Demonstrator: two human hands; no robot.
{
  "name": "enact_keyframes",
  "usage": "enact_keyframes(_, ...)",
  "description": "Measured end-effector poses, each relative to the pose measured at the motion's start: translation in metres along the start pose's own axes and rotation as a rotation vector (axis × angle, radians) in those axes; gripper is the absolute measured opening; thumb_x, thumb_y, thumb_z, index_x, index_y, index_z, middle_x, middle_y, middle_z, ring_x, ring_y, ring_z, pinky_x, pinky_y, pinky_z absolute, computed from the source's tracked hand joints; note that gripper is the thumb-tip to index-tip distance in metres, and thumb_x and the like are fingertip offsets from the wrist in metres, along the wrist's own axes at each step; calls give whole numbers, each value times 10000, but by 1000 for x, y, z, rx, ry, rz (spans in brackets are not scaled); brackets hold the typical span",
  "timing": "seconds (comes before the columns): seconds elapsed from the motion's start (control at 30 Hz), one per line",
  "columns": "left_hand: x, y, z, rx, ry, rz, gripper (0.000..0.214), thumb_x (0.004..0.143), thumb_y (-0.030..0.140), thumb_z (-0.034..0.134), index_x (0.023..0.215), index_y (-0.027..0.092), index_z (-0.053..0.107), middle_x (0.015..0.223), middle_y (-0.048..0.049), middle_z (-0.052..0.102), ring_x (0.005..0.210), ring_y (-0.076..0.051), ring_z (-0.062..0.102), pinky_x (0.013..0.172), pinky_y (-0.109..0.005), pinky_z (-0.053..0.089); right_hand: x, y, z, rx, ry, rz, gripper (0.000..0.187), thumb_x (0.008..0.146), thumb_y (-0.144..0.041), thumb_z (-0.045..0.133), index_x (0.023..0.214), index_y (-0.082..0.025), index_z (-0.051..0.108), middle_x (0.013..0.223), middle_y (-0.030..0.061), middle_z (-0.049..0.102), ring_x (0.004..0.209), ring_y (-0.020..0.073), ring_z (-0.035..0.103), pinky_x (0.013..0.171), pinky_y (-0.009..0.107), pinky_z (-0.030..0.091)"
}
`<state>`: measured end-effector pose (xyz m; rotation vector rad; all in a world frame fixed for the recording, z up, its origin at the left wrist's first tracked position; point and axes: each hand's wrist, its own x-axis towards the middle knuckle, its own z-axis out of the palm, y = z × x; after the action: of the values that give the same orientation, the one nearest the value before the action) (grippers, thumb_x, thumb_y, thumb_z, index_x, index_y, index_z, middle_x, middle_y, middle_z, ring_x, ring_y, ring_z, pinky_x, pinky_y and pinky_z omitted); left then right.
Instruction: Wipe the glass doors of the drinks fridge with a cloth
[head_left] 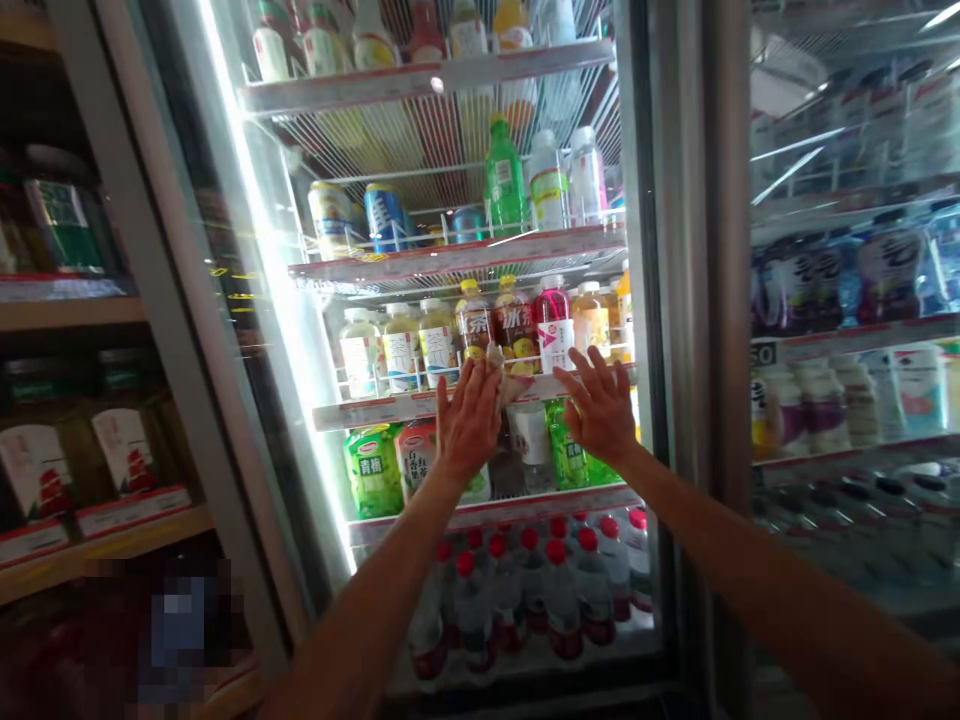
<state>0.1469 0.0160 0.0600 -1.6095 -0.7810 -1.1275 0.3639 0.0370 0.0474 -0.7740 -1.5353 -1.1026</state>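
Note:
My left hand [469, 420] lies against the front edge of the cooler's middle shelf [409, 405], fingers pointing up, with a pale crumpled cloth [516, 390] under it. Part of the cloth pokes out beyond the fingertips, and the palm hides the rest. To the right, my right hand [604, 405] is spread with nothing in it, its fingers at the same shelf edge below a pink-red bottle [553, 325]. Just above my left hand stand two brown tea bottles [475, 318] with yellow caps. Pale yellow bottles [401, 345] line up to their left.
Green bottles [373, 470] fill part of the shelf below, above red-capped bottles [555, 590] at the bottom. Cans and a green bottle [506, 178] stand on the shelf above. A bright light strip [259, 210] edges the left side. Metal door frames [697, 300] stand at right.

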Motion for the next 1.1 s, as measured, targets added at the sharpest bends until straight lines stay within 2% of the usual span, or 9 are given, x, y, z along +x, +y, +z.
enact_keyframes(0.2, -19, -104, -41, 97, 208, -506, 503, 861, 329, 435, 1320, 125, 397, 1390, -186, 412, 1322, -298, 342, 1110, -544, 122, 0, -3, -1, 3, -44, 29, 506, 836, -257, 415, 1340, -296, 410, 1446, 11, 379, 1396, 204, 205, 1119, 473, 182)
enact_keyframes(0.27, -23, -119, -46, 127, 284, -622, 544, 868, 348, 425, 1338, 84, 356, 1407, -216, 368, 1328, -340, 312, 1078, -590, 156, 1, -3, -1, -3, -47, 31, 493, 835, -254, 412, 1327, -289, 427, 1440, 14, 387, 1395, 204, 206, 1117, 474, 184)
enact_keyframes(0.37, -22, -96, -36, 106, 265, -534, 526, 861, 318, 427, 1329, 86, 366, 1405, -202, 378, 1339, -307, 303, 1083, -534, 219, 1, -3, -1, -9, -28, 26, 465, 829, -249, 424, 1291, -270, 470, 1427, 24, 407, 1390, 212, 219, 1111, 477, 195)
enact_keyframes(0.5, -11, -34, -14, 39, 78, -103, 478, 846, 251, 442, 1314, 156, 406, 1388, -138, 432, 1364, -223, 276, 1123, -431, 202, 1, -2, -2, -19, -13, 14, 454, 825, -255, 430, 1275, -268, 485, 1418, 19, 419, 1385, 216, 236, 1102, 476, 216)
enact_keyframes(0.57, -6, -25, -11, 29, 12, 34, 482, 840, 237, 448, 1316, 172, 407, 1395, -122, 430, 1367, -207, 270, 1134, -418, 174, 1, -1, -2, -23, -7, 9, 468, 828, -257, 424, 1294, -277, 466, 1423, 17, 413, 1386, 213, 235, 1103, 471, 212)
enact_keyframes(0.67, -6, -52, -22, 60, 30, -4, 472, 837, 266, 463, 1298, 171, 432, 1382, -126, 446, 1349, -217, 309, 1139, -435, 144, 0, 0, -1, -17, -1, -3, 493, 827, -252, 426, 1319, -280, 436, 1435, 24, 397, 1389, 211, 226, 1109, 464, 193)
enact_keyframes(0.83, -9, -114, -42, 170, 245, -496, 512, 876, 339, 412, 1323, 90, 394, 1396, -193, 400, 1338, -278, 318, 1112, -472, 190, 1, -1, -1, -26, 3, -4, 471, 822, -253, 432, 1293, -266, 466, 1428, 26, 406, 1393, 207, 217, 1117, 462, 183)
enact_keyframes(0.93, -2, -96, -34, 146, 243, -452, 508, 876, 311, 405, 1322, 70, 385, 1394, -203, 399, 1350, -270, 296, 1114, -459, 198, 1, -2, -1, -33, 10, -2, 440, 820, -250, 444, 1257, -248, 500, 1412, 34, 428, 1388, 210, 228, 1116, 458, 186)
enact_keyframes(1.1, 9, -22, -11, 66, 58, -15, 472, 853, 245, 425, 1314, 146, 403, 1394, -122, 431, 1379, -201, 236, 1148, -408, 137, 0, -2, -2, -5, 13, -19, 430, 822, -240, 462, 1250, -223, 503, 1399, 64, 443, 1386, 217, 232, 1120, 450, 164)
